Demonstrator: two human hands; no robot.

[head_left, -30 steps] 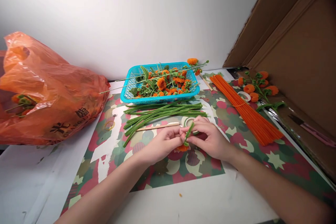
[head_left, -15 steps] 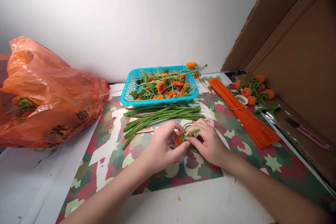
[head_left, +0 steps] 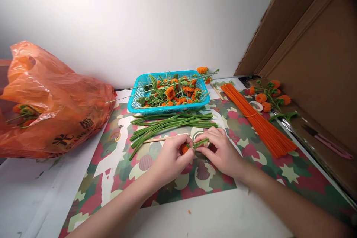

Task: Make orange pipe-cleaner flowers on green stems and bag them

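Observation:
A small orange fuzzy flower (head_left: 184,149), made of pipe cleaner, is pinched between the thumb and fingers of my left hand (head_left: 173,154). From its base a short green pipe cleaner (head_left: 203,142) points right, and my right hand (head_left: 219,148) grips it with thumb and forefinger close to the flower. Both hands nearly touch, over the patterned sheet (head_left: 156,193). Just beyond my fingers lies a roll of tape (head_left: 198,134), partly hidden by the right hand. A pile of green pipe cleaners (head_left: 173,122) and a thin wooden stick (head_left: 156,140) lie ahead of my left hand.
Behind the pile stands a blue basket (head_left: 169,109) of orange flowers. An orange plastic bag (head_left: 78,119) fills the left side. To the right are bundled orange pipe cleaners (head_left: 259,119), a white ring (head_left: 256,106), finished flowers (head_left: 266,98), a pink-handled cutter (head_left: 331,145) and a cardboard wall (head_left: 312,44).
My left hand has shifted slightly left with the flower, and its fingers now cover more of it. The right hand stays near the same spot, still on the green pipe cleaner.

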